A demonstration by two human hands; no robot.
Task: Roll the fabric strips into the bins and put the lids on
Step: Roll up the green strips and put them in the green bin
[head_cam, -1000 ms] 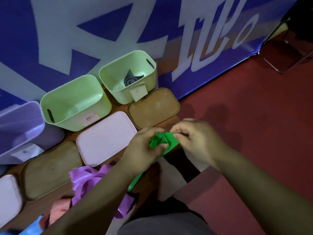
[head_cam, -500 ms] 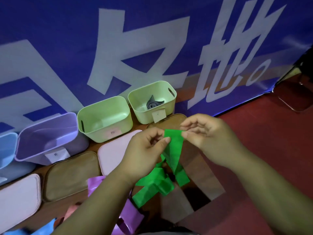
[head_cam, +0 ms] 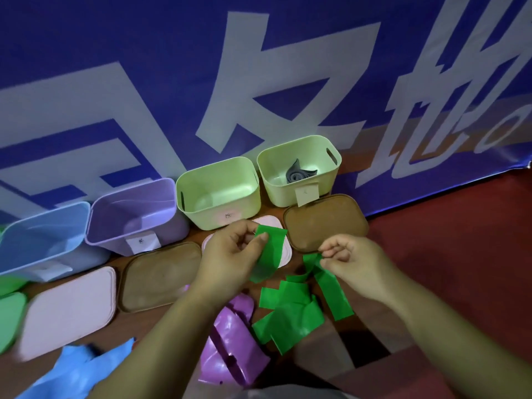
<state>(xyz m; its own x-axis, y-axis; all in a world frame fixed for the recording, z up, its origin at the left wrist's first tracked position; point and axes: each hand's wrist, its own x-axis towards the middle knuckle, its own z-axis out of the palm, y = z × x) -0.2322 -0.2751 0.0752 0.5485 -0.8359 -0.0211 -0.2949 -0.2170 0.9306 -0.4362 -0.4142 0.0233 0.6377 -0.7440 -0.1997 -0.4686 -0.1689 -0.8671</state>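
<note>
Left hand and right hand, each pinching the floppy green fabric strip before the empty pale-green plastic bin, had spread apart, so no rolling yet.

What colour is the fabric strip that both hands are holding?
Green; the fabric strip shows best in the head view.

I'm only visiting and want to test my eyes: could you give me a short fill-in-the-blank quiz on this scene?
The left hand and right hand pinch a strip coloured ____.
The bin at the right end holds one roll coloured ____.
The lid lying before that bin is ____, not pink.
Missing words: green; grey; brown.
</note>
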